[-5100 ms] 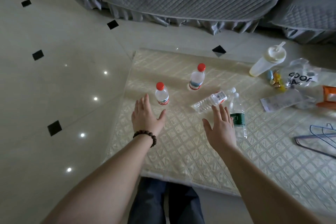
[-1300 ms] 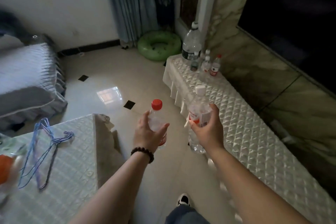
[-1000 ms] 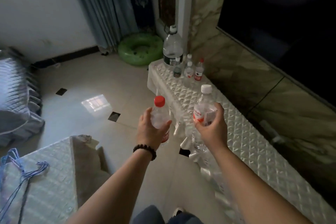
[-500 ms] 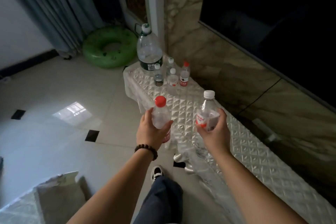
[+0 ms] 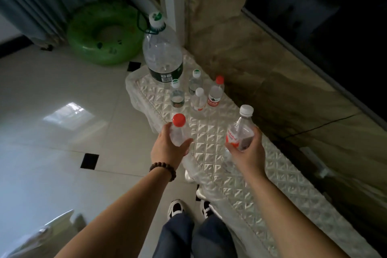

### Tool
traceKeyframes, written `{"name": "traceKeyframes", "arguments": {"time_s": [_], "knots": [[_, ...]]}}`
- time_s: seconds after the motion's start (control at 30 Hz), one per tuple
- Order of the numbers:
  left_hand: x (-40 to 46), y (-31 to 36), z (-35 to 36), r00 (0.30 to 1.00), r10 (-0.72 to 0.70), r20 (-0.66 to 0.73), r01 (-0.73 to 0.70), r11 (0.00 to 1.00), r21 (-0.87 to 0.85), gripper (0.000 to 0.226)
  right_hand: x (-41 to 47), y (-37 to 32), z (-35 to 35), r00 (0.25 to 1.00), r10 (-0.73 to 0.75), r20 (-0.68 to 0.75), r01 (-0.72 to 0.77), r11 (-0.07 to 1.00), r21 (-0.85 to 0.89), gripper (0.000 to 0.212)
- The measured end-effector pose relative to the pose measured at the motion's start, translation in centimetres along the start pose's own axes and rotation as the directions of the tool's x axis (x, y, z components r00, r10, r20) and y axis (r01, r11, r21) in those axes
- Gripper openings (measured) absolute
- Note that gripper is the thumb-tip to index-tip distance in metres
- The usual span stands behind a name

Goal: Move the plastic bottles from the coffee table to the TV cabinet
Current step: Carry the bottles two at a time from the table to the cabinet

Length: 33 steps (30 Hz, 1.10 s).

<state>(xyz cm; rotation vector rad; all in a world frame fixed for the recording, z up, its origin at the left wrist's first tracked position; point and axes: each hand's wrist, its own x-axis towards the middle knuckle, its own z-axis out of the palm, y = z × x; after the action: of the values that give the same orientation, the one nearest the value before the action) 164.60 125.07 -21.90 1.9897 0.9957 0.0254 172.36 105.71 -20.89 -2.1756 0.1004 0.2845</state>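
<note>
Gripping upright bottles, the left hand (image 5: 167, 148) wraps the red-capped bottle (image 5: 179, 132) and the right hand (image 5: 248, 151) the white-capped bottle (image 5: 239, 132); bare TV cabinet (image 5: 211, 138) top lies between and just beyond them.

Count, as I stand: two bottles in my grip, a red-capped bottle (image 5: 179, 132) at 11 o'clock and a white-capped bottle (image 5: 240, 130) at 1. On the cabinet (image 5: 230, 174) at 12: four small bottles (image 5: 199, 98), one jug (image 5: 162, 52). One swim ring (image 5: 104, 35) at 10.
</note>
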Motion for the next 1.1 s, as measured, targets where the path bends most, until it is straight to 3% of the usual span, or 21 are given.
{"name": "traceKeyframes", "arguments": {"time_s": [0.2,0.4,0.87,1.1], "knots": [[6.3,-1.1,5.1,0.996,-0.086,-0.01,0.086,0.996,-0.005,0.075,8.8,2.4,5.2,1.0,-0.001,0.016,0.001,1.0,-0.009,0.08],[12.0,-2.8,10.0,0.995,-0.078,-0.056,0.077,0.997,-0.013,0.072,15.5,5.4,10.2,0.997,-0.059,0.048,0.056,0.997,0.056,0.076],[12.9,-4.8,13.6,0.987,-0.063,-0.149,0.054,0.996,-0.067,0.07,18.5,9.2,14.6,0.981,-0.194,0.028,0.195,0.98,-0.031,0.081],[12.4,-5.0,12.9,0.993,-0.056,-0.108,0.06,0.998,0.032,0.1,17.7,8.8,13.1,0.986,-0.143,0.087,0.151,0.985,-0.088,0.095]]}}
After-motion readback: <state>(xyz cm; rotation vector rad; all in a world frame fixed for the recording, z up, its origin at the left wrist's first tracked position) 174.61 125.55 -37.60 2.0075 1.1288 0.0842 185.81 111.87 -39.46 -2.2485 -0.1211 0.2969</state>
